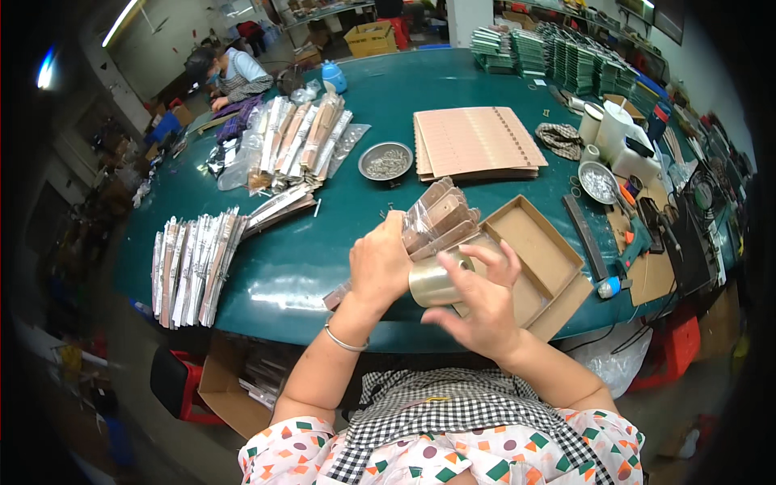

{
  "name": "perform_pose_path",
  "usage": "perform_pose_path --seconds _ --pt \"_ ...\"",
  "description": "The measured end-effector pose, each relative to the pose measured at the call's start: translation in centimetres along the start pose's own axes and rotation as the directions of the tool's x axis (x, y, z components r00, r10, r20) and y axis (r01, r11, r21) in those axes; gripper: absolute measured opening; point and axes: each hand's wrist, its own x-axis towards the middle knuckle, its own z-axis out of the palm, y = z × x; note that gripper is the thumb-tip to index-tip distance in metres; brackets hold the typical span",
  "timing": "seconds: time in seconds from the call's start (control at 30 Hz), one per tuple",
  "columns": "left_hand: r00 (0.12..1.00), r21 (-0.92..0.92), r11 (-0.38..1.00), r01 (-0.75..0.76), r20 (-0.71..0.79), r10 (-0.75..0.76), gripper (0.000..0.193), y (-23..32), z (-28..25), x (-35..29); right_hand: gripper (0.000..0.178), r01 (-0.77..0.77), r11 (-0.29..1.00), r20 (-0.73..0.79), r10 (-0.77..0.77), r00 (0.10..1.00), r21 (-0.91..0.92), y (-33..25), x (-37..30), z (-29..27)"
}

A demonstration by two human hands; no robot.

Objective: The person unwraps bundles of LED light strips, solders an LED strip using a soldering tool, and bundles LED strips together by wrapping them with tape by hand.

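Note:
My left hand (380, 257) is closed around a bundle of flat brown strips (439, 217) with rounded, holed ends. Shiny clear film or tape shows over the strips. Close beside the bundle is a roll of clear tape (432, 284), yellowish on its side. My right hand (485, 303) is at the roll's right, its fingers spread apart. Its index finger overlaps the roll in the picture; whether they touch, I cannot tell. Below my left hand, a brown end (335, 296) sticks out, probably of the same strips.
An open cardboard box (540, 242) lies right of my hands. Beyond are a stack of pinkish-brown sheets (477, 139) and a metal bowl of small parts (386, 162). Wrapped strip bundles (194, 267) lie left. A hot glue gun (634, 242) rests right. A person (230, 74) works far left.

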Motion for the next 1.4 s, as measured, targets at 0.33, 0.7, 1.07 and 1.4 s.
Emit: perform_pose_path --seconds 0.33,0.7,1.07,1.4 --pt "0.987 -0.118 0.991 -0.066 0.138 0.082 0.043 5.4 -2.3 -1.3 0.085 -0.539 0.054 0.391 0.629 0.672 0.84 3.6 -3.3 -0.7" --pt "0.815 -0.028 0.893 -0.45 0.396 0.423 0.048 5.9 0.7 -4.5 0.069 -0.61 -0.15 0.628 0.22 0.747 0.778 11.1 2.9 -4.3" --pt "0.954 -0.037 0.973 -0.228 0.191 0.23 0.047 3.7 3.5 -4.7 0.071 -0.431 0.472 0.244 0.406 0.881 0.769 2.6 0.4 -5.9" --pt "0.933 -0.208 0.915 -0.347 0.025 0.36 0.067 2.9 5.8 -6.7 0.067 -0.378 0.58 0.004 0.542 0.84 0.722 1.8 -2.7 -5.2"
